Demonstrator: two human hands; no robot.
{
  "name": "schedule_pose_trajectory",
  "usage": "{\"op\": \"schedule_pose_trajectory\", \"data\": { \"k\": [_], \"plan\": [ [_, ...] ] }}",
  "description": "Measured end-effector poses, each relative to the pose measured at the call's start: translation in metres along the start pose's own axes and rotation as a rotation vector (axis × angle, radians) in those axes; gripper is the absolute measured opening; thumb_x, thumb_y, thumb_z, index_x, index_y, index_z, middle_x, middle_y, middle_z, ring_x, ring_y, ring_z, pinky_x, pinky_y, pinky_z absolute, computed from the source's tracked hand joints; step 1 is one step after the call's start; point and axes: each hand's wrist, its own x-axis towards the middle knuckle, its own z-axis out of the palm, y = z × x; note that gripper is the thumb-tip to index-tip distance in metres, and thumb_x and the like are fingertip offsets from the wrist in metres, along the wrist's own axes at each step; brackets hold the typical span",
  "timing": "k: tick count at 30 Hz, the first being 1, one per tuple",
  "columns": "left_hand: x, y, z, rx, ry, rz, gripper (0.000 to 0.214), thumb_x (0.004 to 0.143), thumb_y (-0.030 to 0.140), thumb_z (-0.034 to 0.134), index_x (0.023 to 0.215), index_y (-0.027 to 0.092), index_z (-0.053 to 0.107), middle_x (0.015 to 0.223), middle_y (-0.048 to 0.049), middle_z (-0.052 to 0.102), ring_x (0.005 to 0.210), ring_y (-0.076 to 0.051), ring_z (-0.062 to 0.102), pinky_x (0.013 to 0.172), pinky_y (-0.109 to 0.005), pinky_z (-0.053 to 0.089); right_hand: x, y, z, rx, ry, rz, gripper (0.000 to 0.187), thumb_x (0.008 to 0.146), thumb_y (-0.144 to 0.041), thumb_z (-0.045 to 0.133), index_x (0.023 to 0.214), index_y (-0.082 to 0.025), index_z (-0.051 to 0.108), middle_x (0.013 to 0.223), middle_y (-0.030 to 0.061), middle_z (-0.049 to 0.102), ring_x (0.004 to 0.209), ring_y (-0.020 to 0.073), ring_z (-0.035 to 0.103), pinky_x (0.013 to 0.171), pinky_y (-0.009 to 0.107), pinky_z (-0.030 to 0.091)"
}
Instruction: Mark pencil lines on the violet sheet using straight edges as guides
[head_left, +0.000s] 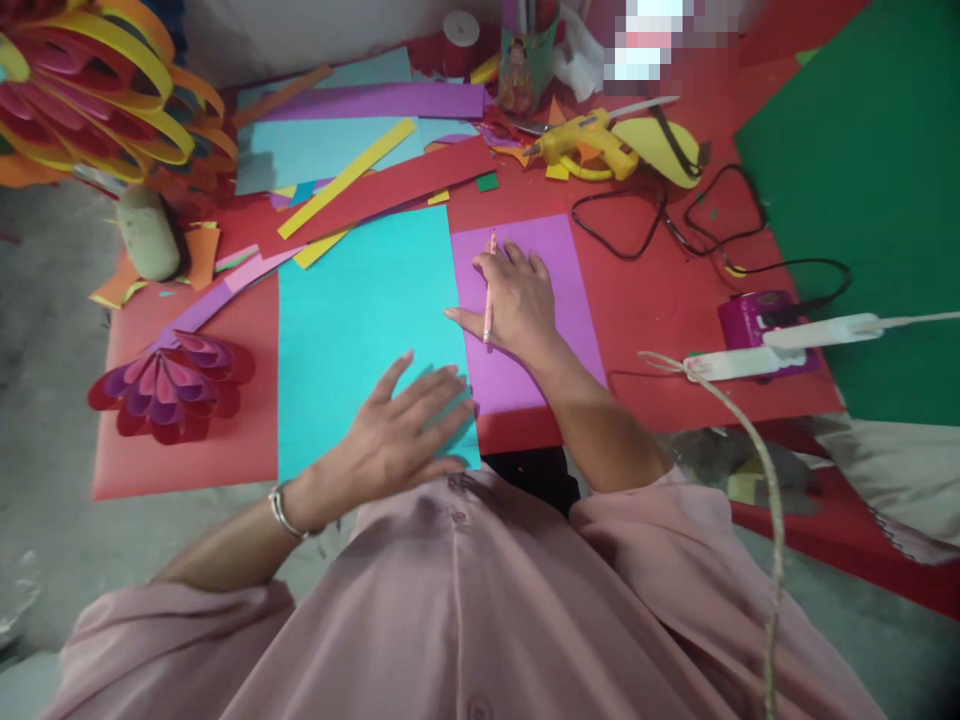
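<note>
A cyan sheet of paper [360,300] lies on the red table at the front. Over its lower right part is my left hand [412,425], palm down with fingers spread, holding nothing; whether it touches the paper I cannot tell. To the right is a purple sheet [574,300], its left edge meeting the cyan one. My right hand [517,300] rests on the purple sheet, thumb stretched left toward the cyan paper. A thin pink pencil [489,300] is held in that hand, passing under the index finger and across the thumb.
Paper strips, including a red one [420,185], lie behind the sheets. A yellow glue gun [589,145] with a looping black cord sits at the back right. A paper-loop flower [169,385] lies left, and a white plug [742,362] and a purple box [757,310] right.
</note>
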Motion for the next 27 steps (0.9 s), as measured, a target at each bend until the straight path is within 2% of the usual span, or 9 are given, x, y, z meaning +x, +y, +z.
{"op": "schedule_pose_trajectory", "data": {
  "k": [3,7,11,17,22,27],
  "plan": [
    [-0.02,0.034,0.02,-0.02,0.007,-0.018,0.067,0.103,0.061,0.058,0.155,0.019,0.05,0.155,-0.0177,0.059,0.152,-0.034,0.049,0.133,-0.064,0.022,0.0,-0.001,-0.001,0.001,0.008,-0.006,0.066,0.091,-0.063,0.071,0.139,-0.02,0.057,0.157,0.0221,0.055,0.153,0.0447,0.041,0.122,0.072,0.026],
    [-0.029,0.05,0.043,-0.033,0.021,-0.139,0.056,0.104,0.043,0.064,0.154,0.022,0.051,0.158,-0.0161,0.057,0.152,-0.034,0.049,0.129,-0.061,0.034,0.0,-0.001,-0.002,-0.013,0.016,-0.012,0.062,0.092,-0.062,0.07,0.138,-0.021,0.058,0.156,0.0206,0.057,0.152,0.0446,0.042,0.122,0.072,0.028],
    [-0.031,0.051,0.047,-0.078,0.056,-0.153,0.055,0.104,0.036,0.064,0.155,0.019,0.051,0.16,-0.0169,0.054,0.155,-0.033,0.044,0.129,-0.061,0.035,0.0,0.0,0.0,-0.015,0.027,-0.015,0.063,0.092,-0.063,0.069,0.137,-0.02,0.058,0.156,0.0211,0.057,0.152,0.0446,0.043,0.122,0.071,0.029],
    [-0.032,0.048,0.046,-0.115,0.07,-0.132,0.054,0.104,0.027,0.057,0.156,0.018,0.05,0.159,-0.0175,0.054,0.155,-0.034,0.044,0.128,-0.063,0.036,0.0,0.0,0.002,-0.007,0.036,-0.018,0.063,0.091,-0.062,0.07,0.137,-0.02,0.058,0.159,0.0222,0.053,0.152,0.0446,0.042,0.121,0.072,0.028],
    [-0.03,0.048,0.046,-0.105,0.095,-0.12,0.056,0.103,0.022,0.058,0.157,0.016,0.047,0.156,-0.0183,0.057,0.155,-0.034,0.044,0.127,-0.062,0.037,0.0,-0.001,0.0,-0.015,0.034,-0.016,0.063,0.091,-0.062,0.07,0.135,-0.019,0.059,0.159,0.0224,0.054,0.151,0.0436,0.043,0.122,0.07,0.029],
    [-0.032,0.047,0.043,-0.156,0.098,-0.128,0.061,0.103,0.019,0.055,0.162,0.019,0.041,0.159,-0.0174,0.055,0.157,-0.032,0.04,0.129,-0.062,0.035,0.0,-0.002,-0.001,-0.013,0.025,-0.007,0.063,0.091,-0.064,0.069,0.135,-0.019,0.059,0.158,0.0217,0.055,0.151,0.044,0.043,0.122,0.071,0.028]
  ]
}}
